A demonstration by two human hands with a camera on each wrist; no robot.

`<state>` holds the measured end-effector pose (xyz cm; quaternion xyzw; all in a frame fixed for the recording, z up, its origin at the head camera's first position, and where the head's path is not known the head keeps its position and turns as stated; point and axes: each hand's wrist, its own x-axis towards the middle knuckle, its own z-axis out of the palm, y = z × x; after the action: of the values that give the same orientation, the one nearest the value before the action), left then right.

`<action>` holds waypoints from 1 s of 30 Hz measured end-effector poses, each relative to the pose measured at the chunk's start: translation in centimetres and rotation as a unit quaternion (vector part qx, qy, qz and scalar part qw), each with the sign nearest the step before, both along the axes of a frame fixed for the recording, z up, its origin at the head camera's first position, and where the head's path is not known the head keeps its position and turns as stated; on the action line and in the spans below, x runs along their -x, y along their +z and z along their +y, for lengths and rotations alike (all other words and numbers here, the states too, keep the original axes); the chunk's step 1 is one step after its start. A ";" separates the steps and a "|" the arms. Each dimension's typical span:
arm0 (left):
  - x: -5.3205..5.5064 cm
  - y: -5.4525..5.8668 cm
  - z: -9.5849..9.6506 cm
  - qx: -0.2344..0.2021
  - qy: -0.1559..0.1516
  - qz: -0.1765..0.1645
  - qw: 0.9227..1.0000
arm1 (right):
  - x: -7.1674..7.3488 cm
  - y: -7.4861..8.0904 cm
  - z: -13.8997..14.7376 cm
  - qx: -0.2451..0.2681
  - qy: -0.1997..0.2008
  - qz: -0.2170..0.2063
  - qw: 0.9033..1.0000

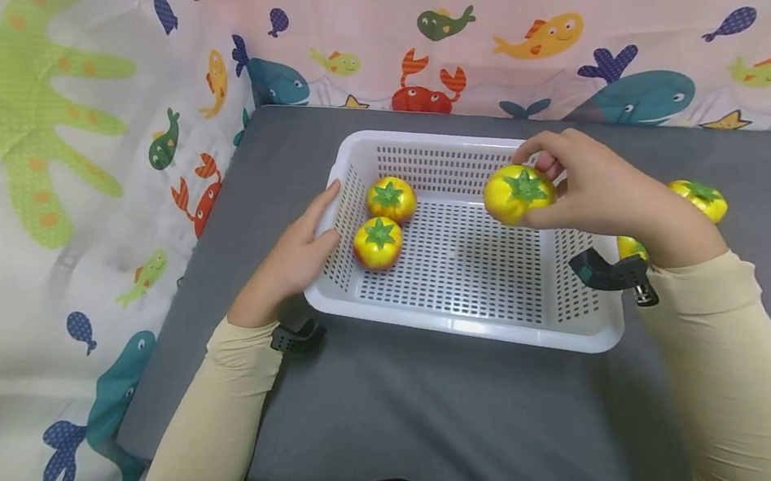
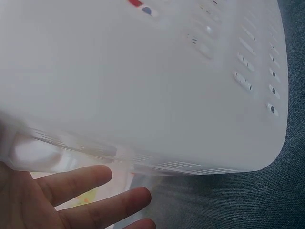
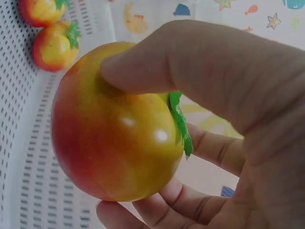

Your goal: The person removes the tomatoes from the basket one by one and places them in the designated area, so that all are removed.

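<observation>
My right hand pinches a yellow-red toy tomato with a green leafy top over the right half of a white plastic basket. In the right wrist view the thumb presses one side of the tomato, with fingers on the opposite side. Two similar tomatoes lie at the basket's left end. My left hand is at the basket's left side, thumb near the rim. Straight, spread fingers show beside the basket wall in the left wrist view.
Two more tomatoes lie on the grey-covered table right of the basket, one partly hidden by the right wrist. Behind and to the left hangs a curtain printed with sea animals.
</observation>
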<state>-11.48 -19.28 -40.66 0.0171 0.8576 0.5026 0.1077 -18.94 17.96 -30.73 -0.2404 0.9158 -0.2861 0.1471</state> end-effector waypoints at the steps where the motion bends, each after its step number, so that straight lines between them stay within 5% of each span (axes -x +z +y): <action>1: 0.0 0.0 0.0 0.000 -0.001 0.000 1.000 | 0.0 0.2 0.3 0.002 -0.003 0.001 1.000; 8: 0.0 0.1 0.0 -0.002 -0.006 0.001 1.000 | 0.0 1.2 2.5 -0.011 -0.025 0.026 0.999; 14: 0.0 0.2 -0.2 0.000 -0.011 0.003 1.000 | -0.1 1.7 4.5 -0.013 -0.058 0.008 0.998; 30: 0.0 0.0 0.0 -0.002 -0.006 0.004 1.000 | -0.1 1.6 7.8 -0.003 -0.090 0.014 0.996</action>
<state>-11.45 -19.31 -40.63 0.0249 0.8568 0.5038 0.1072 -18.86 25.73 -29.13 -0.1610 0.9365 -0.2920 0.1083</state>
